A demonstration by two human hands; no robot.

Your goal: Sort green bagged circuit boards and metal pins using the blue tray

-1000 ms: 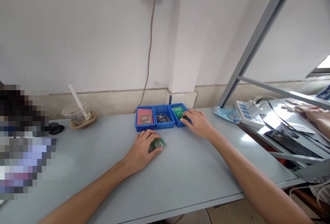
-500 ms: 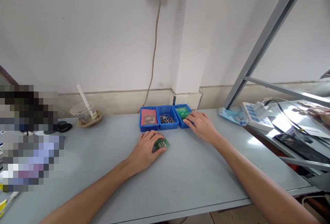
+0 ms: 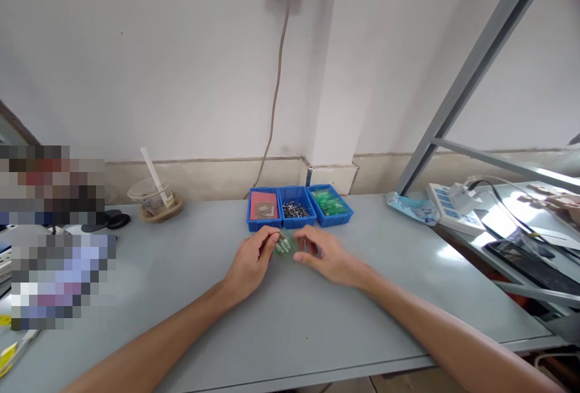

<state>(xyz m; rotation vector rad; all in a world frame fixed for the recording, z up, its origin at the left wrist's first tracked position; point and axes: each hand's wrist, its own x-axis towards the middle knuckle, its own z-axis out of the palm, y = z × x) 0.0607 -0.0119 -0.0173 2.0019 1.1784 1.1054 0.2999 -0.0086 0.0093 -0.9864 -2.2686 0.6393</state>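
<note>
My left hand [image 3: 248, 266] pinches the left side of a small green circuit board [image 3: 283, 247] with pale parts on it, just above the table. Blur softens the board's outline. At its right edge is my right hand [image 3: 328, 255], its thumb and forefinger curved with a gap between them; whether they touch the board is unclear. Behind the hands stand three blue bins: the left bin [image 3: 263, 224] with a pink sheet and a small clear bag, the middle bin [image 3: 299, 222] with loose metal pins, the right bin [image 3: 338, 220] with green translucent pieces.
On the grey table [image 3: 272, 338] a plastic cup [image 3: 151, 197] with a straw stands at the left. A blue packet [image 3: 412, 207] and a white power strip [image 3: 453, 209] lie at the right by a metal frame [image 3: 466, 79]. A cable [image 3: 275, 91] hangs down the wall.
My right hand has left the right bin and come back to the board. My left hand has lifted and tilted the board off the table, fingers now pinching its edge.
</note>
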